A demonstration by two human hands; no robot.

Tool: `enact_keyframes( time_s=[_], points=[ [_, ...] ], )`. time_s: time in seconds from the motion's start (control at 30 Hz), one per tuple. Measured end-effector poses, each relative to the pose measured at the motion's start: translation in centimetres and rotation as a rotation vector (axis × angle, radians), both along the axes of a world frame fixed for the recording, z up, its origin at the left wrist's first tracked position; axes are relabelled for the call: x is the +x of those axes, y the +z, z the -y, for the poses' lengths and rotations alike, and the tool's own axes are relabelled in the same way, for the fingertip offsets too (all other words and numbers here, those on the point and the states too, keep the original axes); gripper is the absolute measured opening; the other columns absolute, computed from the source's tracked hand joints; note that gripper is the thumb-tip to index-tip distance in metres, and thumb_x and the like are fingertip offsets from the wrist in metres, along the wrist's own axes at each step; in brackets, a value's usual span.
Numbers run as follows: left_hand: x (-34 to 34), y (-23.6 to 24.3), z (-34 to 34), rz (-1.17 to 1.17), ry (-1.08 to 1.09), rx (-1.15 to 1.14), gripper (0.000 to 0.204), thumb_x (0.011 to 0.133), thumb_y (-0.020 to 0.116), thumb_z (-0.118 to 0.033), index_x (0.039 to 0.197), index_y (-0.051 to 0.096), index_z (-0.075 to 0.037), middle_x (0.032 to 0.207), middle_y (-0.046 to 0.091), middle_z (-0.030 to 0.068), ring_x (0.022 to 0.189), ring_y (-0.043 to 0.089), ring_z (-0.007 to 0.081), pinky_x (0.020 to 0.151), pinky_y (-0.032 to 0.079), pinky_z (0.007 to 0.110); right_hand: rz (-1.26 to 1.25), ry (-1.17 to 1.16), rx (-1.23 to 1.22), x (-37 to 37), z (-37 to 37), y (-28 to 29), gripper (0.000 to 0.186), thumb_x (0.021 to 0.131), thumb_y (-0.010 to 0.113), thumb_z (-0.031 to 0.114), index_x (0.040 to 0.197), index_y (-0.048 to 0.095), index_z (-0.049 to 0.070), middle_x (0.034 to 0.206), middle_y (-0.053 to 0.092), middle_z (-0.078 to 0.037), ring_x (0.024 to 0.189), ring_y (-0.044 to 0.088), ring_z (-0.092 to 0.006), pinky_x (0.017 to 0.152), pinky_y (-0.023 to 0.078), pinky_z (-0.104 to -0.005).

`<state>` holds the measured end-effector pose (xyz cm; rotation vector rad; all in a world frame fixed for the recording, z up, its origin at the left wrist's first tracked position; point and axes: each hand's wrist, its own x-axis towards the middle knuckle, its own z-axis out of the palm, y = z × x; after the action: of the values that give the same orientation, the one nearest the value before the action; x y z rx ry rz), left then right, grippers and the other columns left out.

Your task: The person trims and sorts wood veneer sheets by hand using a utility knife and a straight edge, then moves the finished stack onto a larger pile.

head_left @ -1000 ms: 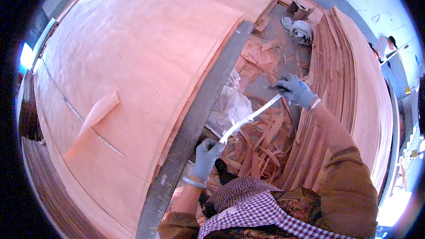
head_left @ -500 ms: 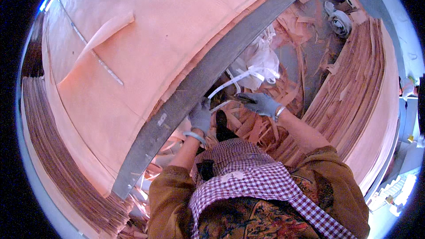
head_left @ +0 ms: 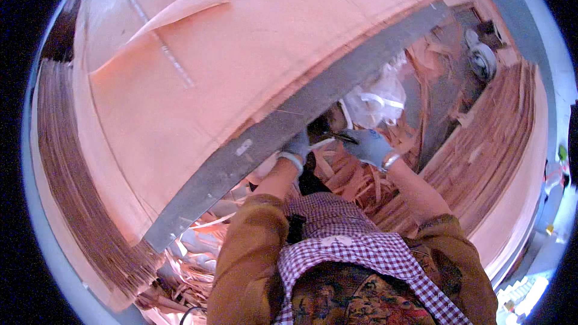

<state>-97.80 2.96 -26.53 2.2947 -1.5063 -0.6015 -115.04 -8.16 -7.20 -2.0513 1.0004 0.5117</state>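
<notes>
My gloved left hand reaches down beside the long grey board, its fingertips hidden in shadow. My gloved right hand is just right of it, fingers drawn together around something dark that I cannot make out. A short white strip lies between the hands. Just above them sits a crumpled white plastic bundle with a white band across it. Beneath and around my hands are loose veneer scraps.
A broad veneer sheet, with a curled piece and a long thin rule, fills the upper left. Layered veneer stacks stand left and right. A white roll lies at the upper right.
Both hands have moved down and closer together beside the board. The long white strip stretched between them earlier now appears bunched lower, near the plastic. The view has shifted too.
</notes>
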Motion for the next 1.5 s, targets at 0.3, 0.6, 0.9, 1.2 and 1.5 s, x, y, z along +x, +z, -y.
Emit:
enact_keyframes(
  time_s=[0.3, 0.6, 0.9, 1.2, 1.5],
  points=[
    [4.1, 11.5, -10.6, -0.107, -0.262, 0.212, 0.021, 0.087, 0.045, -0.019, 0.097, 0.056, -0.004, 0.084, 0.059, 0.0146, 0.077, 0.056, 0.0291, 0.073, 0.044, 0.04, -0.016, 0.153, -0.177, -2.3, 2.6, -4.8, 0.034, 0.086, 0.049, 0.033, 0.116, 0.055, 0.018, 0.103, 0.062, -0.015, 0.092, 0.058, -0.0361, 0.079, 0.046, -0.042],
    [15.0, 17.3, -57.4, -0.02, 0.544, 1.224, 0.033, 0.083, 0.052, -0.04, 0.095, 0.066, -0.013, 0.098, 0.065, 0.012, 0.09, 0.064, 0.0261, 0.078, 0.049, 0.038, 0.073, 0.294, -0.067, -6.9, 5.6, -9.5, 0.037, 0.083, 0.056, 0.02, 0.119, 0.054, 0.014, 0.095, 0.062, -0.012, 0.073, 0.055, -0.022, 0.068, 0.047, -0.0308],
    [15.8, 24.9, -35.3, -0.407, -0.067, -0.11, 0.018, 0.088, 0.051, -0.024, 0.098, 0.059, -0.012, 0.087, 0.061, 0.0145, 0.082, 0.059, 0.0337, 0.068, 0.047, 0.041, 0.687, 0.631, 0.19, 20.1, -17.1, 7.9, 0.03, 0.084, 0.057, 0.012, 0.113, 0.055, 0.003, 0.106, 0.06, -0.014, 0.096, 0.058, -0.0291, 0.082, 0.046, -0.035],
    [25.8, 28.1, -39.2, -0.798, 0.28, -0.282, 0.02, 0.08, 0.064, -0.022, 0.083, 0.062, -0.002, 0.072, 0.062, 0.0122, 0.065, 0.06, 0.0193, 0.057, 0.045, 0.031, 0.412, 0.26, 0.794, 29.3, -28.6, 10.6, 0.033, 0.086, 0.06, 0.016, 0.114, 0.054, 0.0, 0.094, 0.059, 0.0, 0.086, 0.05, -0.0077, 0.079, 0.044, -0.0258],
    [31.8, 25.5, -38.1, -0.781, 0.861, -0.67, 0.022, 0.084, 0.061, -0.019, 0.09, 0.062, 0.002, 0.074, 0.062, 0.0093, 0.064, 0.056, 0.0116, 0.059, 0.046, 0.027, 0.412, 0.338, 0.429, 40.4, -26.1, 9.8, 0.017, 0.085, 0.057, 0.016, 0.098, 0.057, 0.004, 0.072, 0.058, -0.001, 0.061, 0.05, -0.0089, 0.055, 0.043, -0.0239]
  ],
)
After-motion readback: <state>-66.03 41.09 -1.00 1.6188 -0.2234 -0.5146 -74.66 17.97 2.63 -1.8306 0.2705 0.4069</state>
